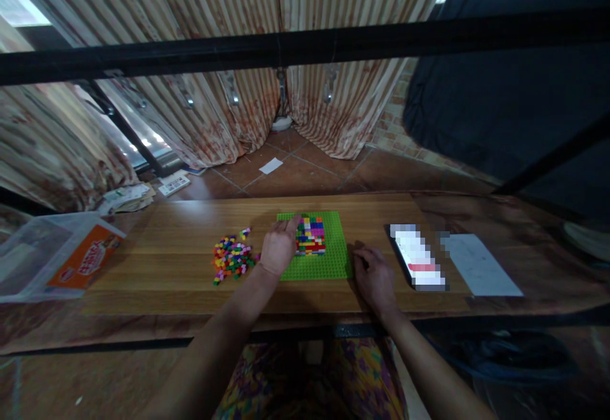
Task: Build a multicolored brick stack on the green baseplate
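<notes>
Head view is being spanned across its lower middle by a wooden tabletop point(176, 236), its far edge being backed by floor tiles point(305, 172). Near the centre, a green baseplate point(337, 242) is being flanked by wood, with loose bricks point(233, 257) being seen centre-left and a phone point(417, 258) centre-right. On the plate, a brick block point(315, 236) is being overlapped at its left by the left hand point(279, 246), fingers partly extended; whether anything is being pinched cannot be told. The right hand point(376, 277) is being held half-curled beside the plate's right edge, its grasp being likewise unclear.
</notes>
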Available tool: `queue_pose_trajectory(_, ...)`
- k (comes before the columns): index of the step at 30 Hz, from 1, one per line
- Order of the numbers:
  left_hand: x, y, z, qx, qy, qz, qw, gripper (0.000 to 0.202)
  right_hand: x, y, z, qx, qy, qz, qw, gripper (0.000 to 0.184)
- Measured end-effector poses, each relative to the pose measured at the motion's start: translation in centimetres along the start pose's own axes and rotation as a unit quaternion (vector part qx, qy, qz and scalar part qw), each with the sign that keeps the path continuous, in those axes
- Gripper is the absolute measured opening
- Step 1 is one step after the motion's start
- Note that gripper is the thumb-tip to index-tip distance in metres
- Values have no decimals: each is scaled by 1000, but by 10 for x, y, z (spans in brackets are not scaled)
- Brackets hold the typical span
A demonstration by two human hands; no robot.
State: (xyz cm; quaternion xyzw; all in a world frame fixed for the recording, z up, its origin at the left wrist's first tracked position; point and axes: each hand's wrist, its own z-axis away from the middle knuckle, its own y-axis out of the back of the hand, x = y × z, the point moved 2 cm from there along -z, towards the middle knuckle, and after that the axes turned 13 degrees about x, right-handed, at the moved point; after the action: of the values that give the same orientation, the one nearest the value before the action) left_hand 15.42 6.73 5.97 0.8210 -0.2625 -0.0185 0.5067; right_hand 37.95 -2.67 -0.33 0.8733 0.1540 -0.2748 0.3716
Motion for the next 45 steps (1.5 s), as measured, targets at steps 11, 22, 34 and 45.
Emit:
queue_pose_trajectory(11,-1,11,5,44,54,88,994,45,0,2,-1,-11,17,3,1000,31)
queue_pose_trajectory(22,-82,73,129,178,304,16,936,18,6,4,3,11,43,17,999,34)
queue_pose_trajectory(34,-103,75,149,102,321,-33,941,19,5,5,3,13,52,39,998,37)
queue_pose_trajectory(45,-97,65,144,80,337,-11,938,14,7,5,3,17,62,40,997,35)
